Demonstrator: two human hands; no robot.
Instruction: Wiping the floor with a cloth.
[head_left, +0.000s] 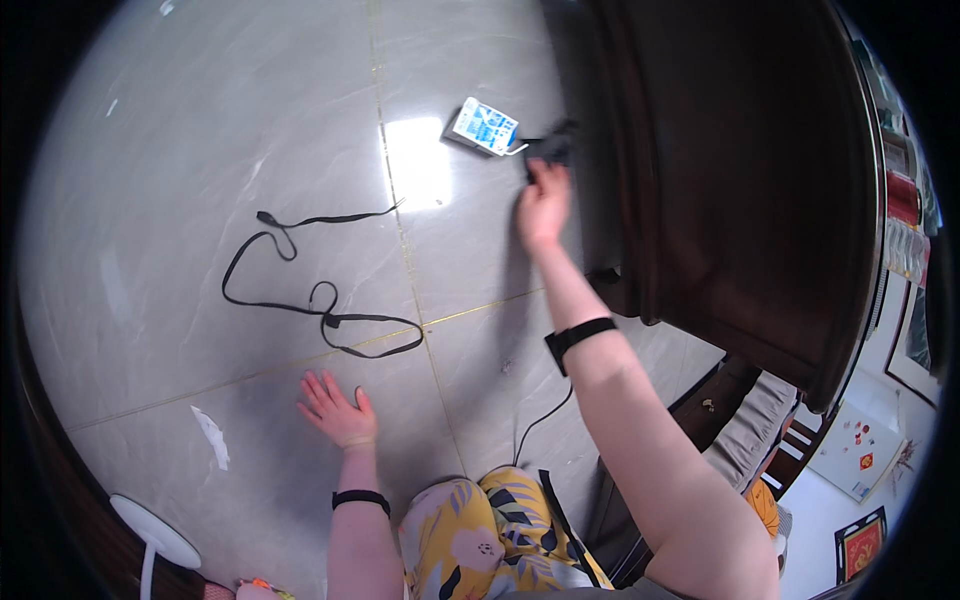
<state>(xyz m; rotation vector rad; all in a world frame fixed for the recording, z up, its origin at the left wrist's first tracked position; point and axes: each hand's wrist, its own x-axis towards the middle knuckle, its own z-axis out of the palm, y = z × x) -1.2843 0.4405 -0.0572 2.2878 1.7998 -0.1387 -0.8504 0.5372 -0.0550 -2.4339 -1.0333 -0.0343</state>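
Observation:
My right hand (545, 206) reaches toward the foot of a dark wooden cabinet (720, 187), its fingers on a small black object (553, 144). That object is blurred, so I cannot tell its kind. Just left of it, a blue-and-white drink carton (486, 127) with a white straw lies on the grey tiled floor (315, 135). My left hand (341, 412) is low over the floor with fingers spread and nothing in it. Beyond its fingertips a black strap (373, 318) lies in loose loops.
A torn white scrap (211, 438) lies on the floor at the left. A round white stand base (155, 531) is at the lower left. A thin black cable (541, 418) runs beside my knees, and a bench with a grey cushion (752, 429) stands at the right.

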